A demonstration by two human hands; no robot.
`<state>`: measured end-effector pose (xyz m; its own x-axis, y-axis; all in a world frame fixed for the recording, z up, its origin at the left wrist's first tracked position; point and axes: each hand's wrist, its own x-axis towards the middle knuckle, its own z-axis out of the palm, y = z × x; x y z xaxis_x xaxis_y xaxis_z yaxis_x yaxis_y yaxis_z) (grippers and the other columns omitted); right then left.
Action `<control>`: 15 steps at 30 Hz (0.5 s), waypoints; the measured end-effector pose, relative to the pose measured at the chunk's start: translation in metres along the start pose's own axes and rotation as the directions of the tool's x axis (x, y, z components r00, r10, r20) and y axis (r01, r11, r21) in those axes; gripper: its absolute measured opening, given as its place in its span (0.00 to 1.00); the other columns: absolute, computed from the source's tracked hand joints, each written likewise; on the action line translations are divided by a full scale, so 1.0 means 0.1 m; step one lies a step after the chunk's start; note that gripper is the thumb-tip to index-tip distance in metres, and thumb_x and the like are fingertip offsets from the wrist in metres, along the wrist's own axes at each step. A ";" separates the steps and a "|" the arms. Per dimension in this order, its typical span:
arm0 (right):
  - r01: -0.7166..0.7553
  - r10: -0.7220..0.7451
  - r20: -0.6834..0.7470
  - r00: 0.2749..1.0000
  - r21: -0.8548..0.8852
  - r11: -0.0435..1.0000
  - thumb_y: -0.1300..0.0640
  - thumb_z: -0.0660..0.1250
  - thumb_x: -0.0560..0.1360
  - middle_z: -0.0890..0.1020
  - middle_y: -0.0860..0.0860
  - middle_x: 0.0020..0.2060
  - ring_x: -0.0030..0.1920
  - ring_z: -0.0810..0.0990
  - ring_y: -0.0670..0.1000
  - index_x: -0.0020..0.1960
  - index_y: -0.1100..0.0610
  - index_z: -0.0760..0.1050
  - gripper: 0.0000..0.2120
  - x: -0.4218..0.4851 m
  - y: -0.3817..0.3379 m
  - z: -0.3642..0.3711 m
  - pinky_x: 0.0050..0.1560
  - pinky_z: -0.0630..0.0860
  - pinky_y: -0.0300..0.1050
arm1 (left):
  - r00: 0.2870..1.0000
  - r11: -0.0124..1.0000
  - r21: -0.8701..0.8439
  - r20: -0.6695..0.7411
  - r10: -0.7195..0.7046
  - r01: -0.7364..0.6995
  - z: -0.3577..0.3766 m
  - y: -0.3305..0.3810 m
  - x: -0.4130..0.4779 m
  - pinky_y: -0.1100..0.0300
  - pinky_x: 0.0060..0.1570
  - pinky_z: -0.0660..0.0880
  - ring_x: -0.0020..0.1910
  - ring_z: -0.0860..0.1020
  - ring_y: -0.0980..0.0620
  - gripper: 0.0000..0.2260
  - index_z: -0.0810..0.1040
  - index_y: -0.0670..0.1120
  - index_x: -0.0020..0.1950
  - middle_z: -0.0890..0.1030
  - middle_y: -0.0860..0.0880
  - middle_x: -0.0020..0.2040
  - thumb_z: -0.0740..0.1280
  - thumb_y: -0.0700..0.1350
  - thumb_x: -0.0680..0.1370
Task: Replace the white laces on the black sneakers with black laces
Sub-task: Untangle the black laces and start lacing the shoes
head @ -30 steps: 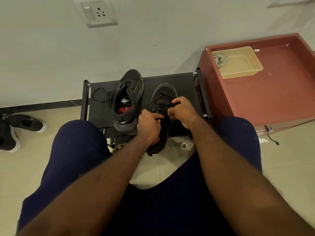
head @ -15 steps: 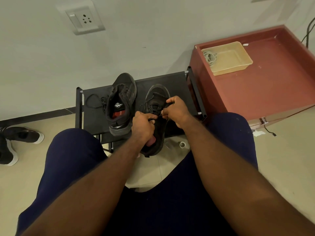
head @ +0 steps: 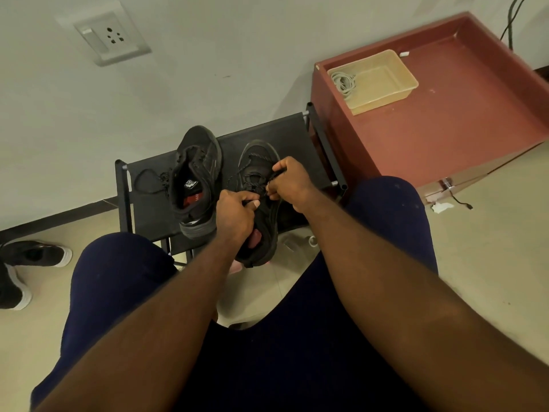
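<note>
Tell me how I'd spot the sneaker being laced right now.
Find the low black rack against the wall, left of the red cabinet. Two black sneakers sit on it; take the right sneaker, nearer the cabinet. Unlike the left sneaker, the left hand and right hand grip its lace.

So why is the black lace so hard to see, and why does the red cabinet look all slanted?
Head view: black lace on a black sneaker in soft light gives little contrast; the wide-angle lens slants the red cabinet and its edges.
</note>
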<state>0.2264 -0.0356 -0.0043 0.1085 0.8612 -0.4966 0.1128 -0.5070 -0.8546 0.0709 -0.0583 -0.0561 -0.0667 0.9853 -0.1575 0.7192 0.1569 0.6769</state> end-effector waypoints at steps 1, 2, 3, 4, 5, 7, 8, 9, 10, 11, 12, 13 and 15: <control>-0.004 0.004 0.001 1.000 0.003 1.000 0.75 0.67 0.72 0.80 0.59 0.40 0.34 0.81 0.52 0.56 0.59 0.69 0.18 -0.01 0.00 0.00 0.29 0.78 0.40 | 1.000 1.000 -0.002 0.000 -0.005 0.005 0.00 0.01 -0.01 0.54 0.58 0.77 0.51 0.80 0.54 0.07 0.85 0.53 0.52 0.81 0.49 0.55 0.72 0.45 0.76; -0.008 0.008 0.001 1.000 0.008 1.000 0.75 0.67 0.73 0.80 0.59 0.39 0.34 0.80 0.52 0.57 0.59 0.69 0.18 -0.01 0.00 0.00 0.29 0.79 0.40 | 1.000 1.000 -0.004 -0.003 -0.009 0.009 0.00 0.02 -0.01 0.54 0.58 0.78 0.51 0.80 0.54 0.06 0.85 0.54 0.51 0.81 0.49 0.55 0.73 0.45 0.75; -0.012 0.012 -0.003 1.000 0.016 1.000 0.75 0.66 0.73 0.80 0.59 0.39 0.33 0.80 0.52 0.57 0.60 0.69 0.18 -0.01 0.01 0.00 0.29 0.79 0.40 | 1.000 1.000 0.000 -0.009 -0.013 0.013 0.00 0.03 -0.01 0.53 0.57 0.78 0.51 0.80 0.54 0.06 0.85 0.54 0.50 0.81 0.49 0.54 0.73 0.45 0.75; -0.016 0.017 -0.009 1.000 0.024 1.000 0.75 0.66 0.73 0.80 0.59 0.39 0.33 0.80 0.52 0.57 0.60 0.69 0.18 0.00 0.01 0.00 0.29 0.79 0.40 | 1.000 1.000 0.001 -0.016 -0.014 0.014 0.01 0.04 -0.01 0.53 0.57 0.78 0.51 0.80 0.54 0.06 0.84 0.55 0.50 0.81 0.49 0.54 0.73 0.44 0.75; -0.019 0.019 -0.015 1.000 0.031 0.999 0.75 0.66 0.73 0.80 0.59 0.39 0.33 0.79 0.52 0.57 0.60 0.69 0.18 0.00 0.01 0.00 0.29 0.79 0.40 | 1.000 1.000 0.003 -0.020 -0.015 0.015 0.01 0.05 -0.02 0.53 0.57 0.78 0.51 0.80 0.54 0.06 0.84 0.55 0.49 0.81 0.49 0.54 0.73 0.44 0.75; -0.021 0.021 -0.026 0.999 0.033 0.999 0.75 0.66 0.73 0.79 0.59 0.39 0.33 0.79 0.52 0.58 0.61 0.69 0.18 0.00 0.02 0.00 0.30 0.79 0.40 | 1.000 1.000 0.009 -0.020 -0.017 0.017 0.01 0.06 -0.02 0.52 0.56 0.78 0.51 0.80 0.53 0.07 0.84 0.56 0.49 0.81 0.49 0.54 0.73 0.44 0.75; -0.021 0.021 -0.027 0.999 0.031 0.999 0.75 0.66 0.73 0.79 0.59 0.39 0.33 0.79 0.52 0.58 0.61 0.69 0.18 0.00 0.01 0.00 0.30 0.79 0.40 | 1.000 1.000 0.012 -0.020 -0.018 0.018 0.01 0.06 -0.02 0.52 0.56 0.79 0.51 0.80 0.53 0.07 0.84 0.56 0.49 0.81 0.49 0.54 0.73 0.44 0.75; -0.019 0.020 -0.027 0.999 0.029 0.999 0.75 0.66 0.73 0.79 0.59 0.39 0.33 0.79 0.52 0.58 0.61 0.69 0.17 0.00 0.01 0.01 0.29 0.79 0.40 | 1.000 1.000 0.012 -0.018 -0.022 0.023 0.00 0.06 -0.02 0.52 0.56 0.78 0.51 0.80 0.53 0.07 0.84 0.56 0.49 0.81 0.49 0.54 0.73 0.44 0.75; -0.018 0.019 -0.027 0.999 0.028 0.999 0.75 0.66 0.73 0.79 0.58 0.38 0.33 0.79 0.52 0.57 0.60 0.69 0.17 0.00 0.00 0.01 0.29 0.78 0.40 | 1.000 1.000 0.010 -0.017 -0.026 0.026 -0.01 0.08 -0.03 0.53 0.57 0.78 0.51 0.80 0.54 0.07 0.84 0.56 0.49 0.81 0.49 0.54 0.73 0.44 0.75; -0.017 0.018 -0.028 0.999 0.027 1.000 0.75 0.66 0.73 0.79 0.58 0.38 0.33 0.79 0.52 0.56 0.60 0.69 0.17 0.00 0.00 0.01 0.29 0.78 0.40 | 0.999 1.000 0.008 -0.019 -0.028 0.028 -0.02 0.10 -0.03 0.54 0.57 0.78 0.51 0.80 0.54 0.07 0.84 0.55 0.50 0.81 0.49 0.54 0.73 0.44 0.75; -0.015 0.016 -0.028 0.999 0.024 1.000 0.75 0.66 0.73 0.79 0.58 0.38 0.33 0.79 0.52 0.56 0.60 0.69 0.17 0.00 0.00 0.02 0.29 0.78 0.40 | 0.999 1.000 0.006 -0.024 -0.030 0.030 -0.02 0.11 -0.04 0.56 0.56 0.78 0.51 0.80 0.54 0.07 0.85 0.54 0.50 0.82 0.50 0.54 0.73 0.44 0.75; -0.014 0.014 -0.027 1.000 0.019 1.000 0.75 0.66 0.73 0.79 0.58 0.38 0.33 0.79 0.52 0.55 0.60 0.69 0.16 0.00 0.00 0.02 0.29 0.78 0.40 | 0.999 1.000 0.002 -0.025 -0.031 0.031 -0.03 0.12 -0.04 0.58 0.55 0.77 0.50 0.80 0.54 0.07 0.85 0.53 0.50 0.82 0.50 0.53 0.73 0.43 0.75; -0.009 0.010 -0.025 1.000 0.006 1.000 0.75 0.66 0.73 0.80 0.59 0.39 0.33 0.79 0.52 0.55 0.59 0.69 0.17 -0.01 -0.01 0.03 0.29 0.77 0.40 | 0.999 1.000 -0.007 -0.031 -0.022 0.022 -0.04 0.15 -0.06 0.61 0.53 0.76 0.50 0.81 0.56 0.07 0.85 0.51 0.51 0.83 0.51 0.52 0.72 0.42 0.76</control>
<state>0.2235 -0.0356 -0.0038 0.1342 0.8551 -0.5008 0.1058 -0.5148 -0.8508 0.0793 -0.0616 -0.0428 -0.1037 0.9833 -0.1498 0.7125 0.1786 0.6785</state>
